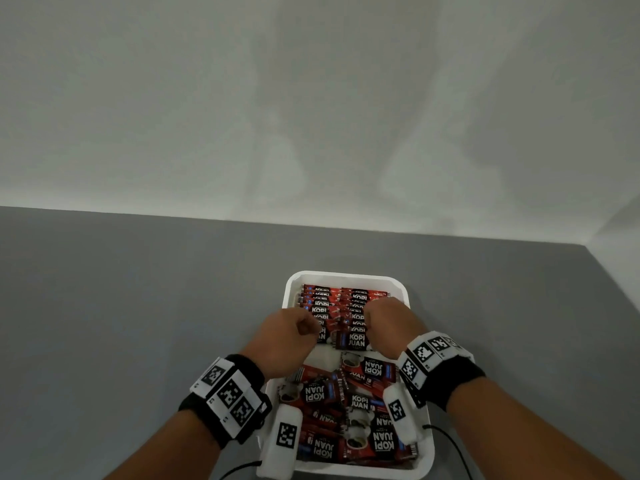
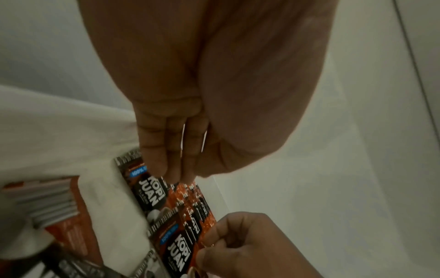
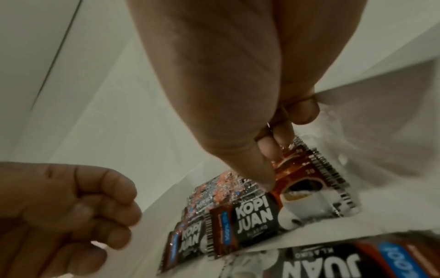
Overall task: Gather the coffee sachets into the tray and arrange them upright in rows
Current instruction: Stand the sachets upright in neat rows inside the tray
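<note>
A white tray point(image 1: 346, 274) sits on the grey table. In its far half, red and black "KOPI JUAN" sachets point(image 1: 343, 303) stand upright in two rows. More sachets lie in a loose pile point(image 1: 346, 403) in the near half. My left hand point(image 1: 304, 329) is at the front of the left row, fingers and thumb gathered on the sachet tops point(image 2: 183, 186). My right hand point(image 1: 372, 322) pinches the top edges of the right row's front sachets point(image 3: 292, 163) between thumb and fingers. Both hands hide part of the rows.
The grey table point(image 1: 138, 306) stretches to the left and beyond the tray, ending at a white wall point(image 1: 311, 116). Its right edge point(image 1: 609, 278) runs close to the tray. Black cables point(image 1: 450, 441) trail by the tray's near corners.
</note>
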`<state>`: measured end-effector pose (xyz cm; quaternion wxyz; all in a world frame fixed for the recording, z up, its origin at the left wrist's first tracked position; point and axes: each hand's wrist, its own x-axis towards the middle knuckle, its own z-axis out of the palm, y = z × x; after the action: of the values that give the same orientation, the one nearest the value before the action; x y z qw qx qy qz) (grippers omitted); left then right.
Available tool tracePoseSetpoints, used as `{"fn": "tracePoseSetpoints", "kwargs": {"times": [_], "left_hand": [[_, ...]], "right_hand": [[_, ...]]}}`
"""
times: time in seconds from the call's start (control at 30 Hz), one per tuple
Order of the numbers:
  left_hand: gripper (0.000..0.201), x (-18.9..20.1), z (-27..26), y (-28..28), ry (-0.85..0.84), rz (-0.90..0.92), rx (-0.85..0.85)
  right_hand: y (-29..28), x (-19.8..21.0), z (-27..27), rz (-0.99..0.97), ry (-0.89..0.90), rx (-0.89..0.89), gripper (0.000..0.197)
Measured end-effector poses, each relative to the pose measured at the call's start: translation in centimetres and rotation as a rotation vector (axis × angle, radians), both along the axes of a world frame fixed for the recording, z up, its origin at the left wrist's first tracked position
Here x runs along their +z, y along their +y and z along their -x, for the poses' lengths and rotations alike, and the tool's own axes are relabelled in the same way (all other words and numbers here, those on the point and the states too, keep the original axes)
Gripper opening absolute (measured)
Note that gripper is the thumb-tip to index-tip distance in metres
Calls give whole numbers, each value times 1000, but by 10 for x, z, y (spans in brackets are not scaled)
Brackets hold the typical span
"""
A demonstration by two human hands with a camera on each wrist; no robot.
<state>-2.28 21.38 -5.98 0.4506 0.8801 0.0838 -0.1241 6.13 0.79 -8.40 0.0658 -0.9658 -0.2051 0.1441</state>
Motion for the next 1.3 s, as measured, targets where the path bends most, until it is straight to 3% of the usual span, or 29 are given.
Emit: {"fn": "tracePoseSetpoints", "kwargs": {"times": [0.13, 0.27, 0.33, 0.47, 0.67, 0.77, 0.87, 1.07, 1.23, 1.3], "left_hand": [[37, 10, 8, 1, 76, -199, -359], [75, 7, 17, -6, 186, -345, -591], [81, 1, 19, -11, 200, -398, -673], [70, -9, 23, -18, 162, -549, -709], [64, -16, 26, -17, 132, -621, -750], [61, -16, 26, -17, 122, -614, -747], [59, -17, 27, -17, 111, -615, -732], [47, -15, 28, -18, 112, -598, -736], [40, -14, 27, -17, 112, -545, -699], [34, -14, 26, -16, 100, -508, -680]], "right_hand": [[-10, 20, 21, -140, 193, 27, 9], [-11, 24, 48, -9, 258, 158, 23], [-10, 20, 53, 35, 219, 176, 33], [-6, 15, 55, 88, 211, 232, 42], [-6, 19, 54, 124, 265, 269, 30], [-6, 18, 55, 123, 286, 275, 27], [-7, 19, 56, 85, 326, 234, 36], [-5, 18, 59, 95, 309, 285, 28], [-8, 24, 59, 43, 374, 216, 43], [-9, 28, 59, 2, 378, 194, 39]]}}
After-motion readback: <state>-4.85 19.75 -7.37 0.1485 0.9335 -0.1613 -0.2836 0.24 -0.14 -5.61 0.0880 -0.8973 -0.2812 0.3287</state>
